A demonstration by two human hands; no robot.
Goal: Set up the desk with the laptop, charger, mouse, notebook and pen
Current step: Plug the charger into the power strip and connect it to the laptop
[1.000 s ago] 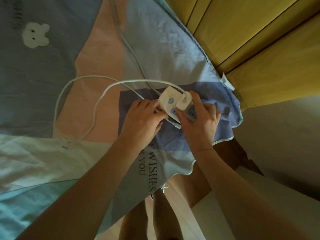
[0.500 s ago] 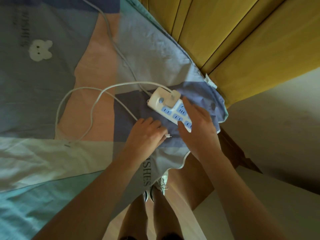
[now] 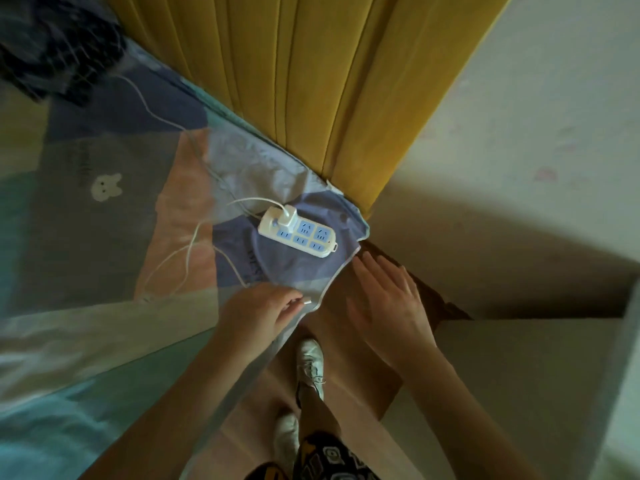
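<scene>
A white charger plug [image 3: 288,216] sits in the end socket of a white and blue power strip [image 3: 304,237] lying on the bed corner. Its thin white cable [image 3: 188,252] loops over the bedsheet. My left hand [image 3: 258,311] is closed on the cable's free end, whose white connector [image 3: 306,301] sticks out past my fingers near the sheet's edge. My right hand [image 3: 389,306] hovers off the bed corner, fingers spread, holding nothing. No laptop, mouse, notebook or pen is in view.
The patchwork bedsheet [image 3: 104,220] covers the left half. A yellow padded headboard [image 3: 311,81] rises behind the strip. Dark fabric [image 3: 59,46] lies at the top left. A pale cabinet [image 3: 519,375] stands on the right, and my feet [image 3: 310,362] are on the brown floor between it and the bed.
Both hands pulled back from the power strip toward me. The right hand let go of the strip and opened. The left hand drew the cable end to the sheet's edge. The view tilted up.
</scene>
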